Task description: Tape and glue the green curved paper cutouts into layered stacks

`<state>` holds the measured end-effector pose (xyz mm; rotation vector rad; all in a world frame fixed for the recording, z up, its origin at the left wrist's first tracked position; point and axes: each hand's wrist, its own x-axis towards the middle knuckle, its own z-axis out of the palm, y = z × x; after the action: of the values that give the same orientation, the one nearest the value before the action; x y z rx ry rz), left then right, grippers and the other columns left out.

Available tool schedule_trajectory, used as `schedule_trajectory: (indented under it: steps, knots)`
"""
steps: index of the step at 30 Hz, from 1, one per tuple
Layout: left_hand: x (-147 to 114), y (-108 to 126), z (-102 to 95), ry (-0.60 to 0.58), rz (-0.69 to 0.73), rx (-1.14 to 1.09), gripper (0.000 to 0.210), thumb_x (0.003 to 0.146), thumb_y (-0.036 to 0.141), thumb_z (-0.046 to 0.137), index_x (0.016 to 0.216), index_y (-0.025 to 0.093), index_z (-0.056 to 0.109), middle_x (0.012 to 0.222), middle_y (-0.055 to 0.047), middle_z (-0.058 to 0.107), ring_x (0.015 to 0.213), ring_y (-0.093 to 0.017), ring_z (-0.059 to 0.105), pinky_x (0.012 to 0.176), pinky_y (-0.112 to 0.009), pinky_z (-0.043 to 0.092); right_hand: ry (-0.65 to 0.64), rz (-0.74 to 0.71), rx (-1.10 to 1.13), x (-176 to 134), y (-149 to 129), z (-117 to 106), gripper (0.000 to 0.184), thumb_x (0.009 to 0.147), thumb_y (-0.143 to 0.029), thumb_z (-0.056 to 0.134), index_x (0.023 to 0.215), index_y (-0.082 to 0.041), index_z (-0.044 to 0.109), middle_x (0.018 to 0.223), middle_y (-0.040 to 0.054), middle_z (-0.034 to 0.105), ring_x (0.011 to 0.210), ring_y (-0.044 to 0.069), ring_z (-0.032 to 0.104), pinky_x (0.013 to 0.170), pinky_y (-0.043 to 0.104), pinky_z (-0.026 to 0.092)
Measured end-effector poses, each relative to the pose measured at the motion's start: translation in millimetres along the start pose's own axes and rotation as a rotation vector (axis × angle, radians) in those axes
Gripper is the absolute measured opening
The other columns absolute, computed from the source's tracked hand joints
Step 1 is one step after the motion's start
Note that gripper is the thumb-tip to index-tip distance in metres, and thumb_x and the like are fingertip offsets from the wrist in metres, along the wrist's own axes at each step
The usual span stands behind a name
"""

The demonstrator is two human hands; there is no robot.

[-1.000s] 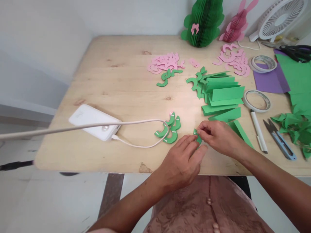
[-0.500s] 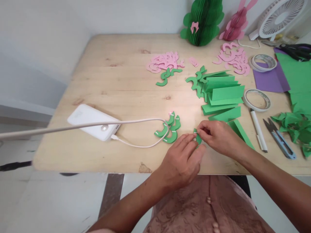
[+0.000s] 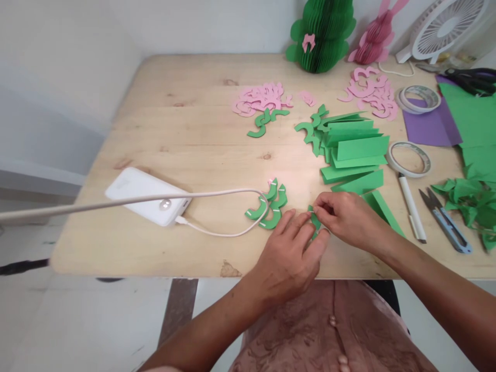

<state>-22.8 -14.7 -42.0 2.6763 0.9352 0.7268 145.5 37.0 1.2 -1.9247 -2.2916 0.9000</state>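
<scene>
A small curved green paper piece [image 3: 315,221] lies near the table's front edge, partly covered by fingers. My left hand [image 3: 294,248] rests over its left side with fingers stretched out and slightly apart. At the piece's upper end, where a bit of white shows, my right hand [image 3: 344,214] is closed in a pinch; its thumb and forefinger touch the paper. Just left of my hands, several green curved pieces [image 3: 273,219] with short white strips at their ends lie in a cluster, a thin cable looped across them.
A white power bank [image 3: 143,194] with its cable [image 3: 209,194] crosses the left side. Folded green strips [image 3: 360,150], pink cutouts [image 3: 263,98], tape rolls [image 3: 409,159], a white pen [image 3: 411,206] and blue snips [image 3: 445,219] surround the work. Behind stand a green honeycomb figure [image 3: 321,41] and a fan [image 3: 445,28].
My left fingers have shifted slightly and spread a little over the green piece. My right hand keeps its pinch at the upper end, almost unmoved.
</scene>
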Motion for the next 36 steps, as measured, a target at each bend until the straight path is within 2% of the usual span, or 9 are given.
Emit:
schedule_trajectory:
  steps: [10,22,31,36]
  knots:
    - [0.6,1.3,0.2,-0.012,-0.001,0.033,0.033,0.086,0.019,0.047,0.117,0.009,0.055,0.103,-0.014,0.064,0.117,-0.031,0.053,0.105,-0.055,0.036,-0.035,0.006,0.092,-3.1,-0.5,-6.8,0.02,0.083,-0.02,0.047,0.076,-0.019,0.066,0.068,0.0008,0.068,0.06,0.013,0.056,0.055,0.024,0.034]
    - [1.4,1.7,-0.3,-0.019,-0.002,0.054,0.034,0.087,0.021,0.046,0.118,0.01,0.055,0.108,-0.015,0.064,0.118,-0.031,0.053,0.105,-0.054,0.036,0.037,0.043,-0.191,-11.3,-5.2,-1.4,0.026,0.088,-0.026,0.042,0.081,-0.018,0.067,0.073,0.0065,0.07,0.064,0.02,0.061,0.057,0.029,0.032]
    - [0.2,1.3,-1.9,0.003,-0.006,0.02,0.031,0.087,0.019,0.044,0.115,0.01,0.056,0.108,-0.016,0.065,0.12,-0.029,0.053,0.106,-0.053,0.036,0.03,0.03,-0.134,-8.8,-1.9,1.3,0.025,0.088,-0.027,0.042,0.084,-0.02,0.065,0.075,0.0048,0.071,0.066,0.019,0.062,0.06,0.029,0.035]
    - [-0.9,0.8,-1.0,0.038,0.009,0.023,0.029,0.086,0.018,0.046,0.111,0.011,0.057,0.101,-0.014,0.066,0.118,-0.029,0.055,0.106,-0.053,0.037,0.039,0.021,-0.096,-7.5,0.1,2.6,0.023,0.087,-0.026,0.042,0.084,-0.019,0.064,0.077,0.0049,0.071,0.069,0.019,0.062,0.06,0.029,0.035]
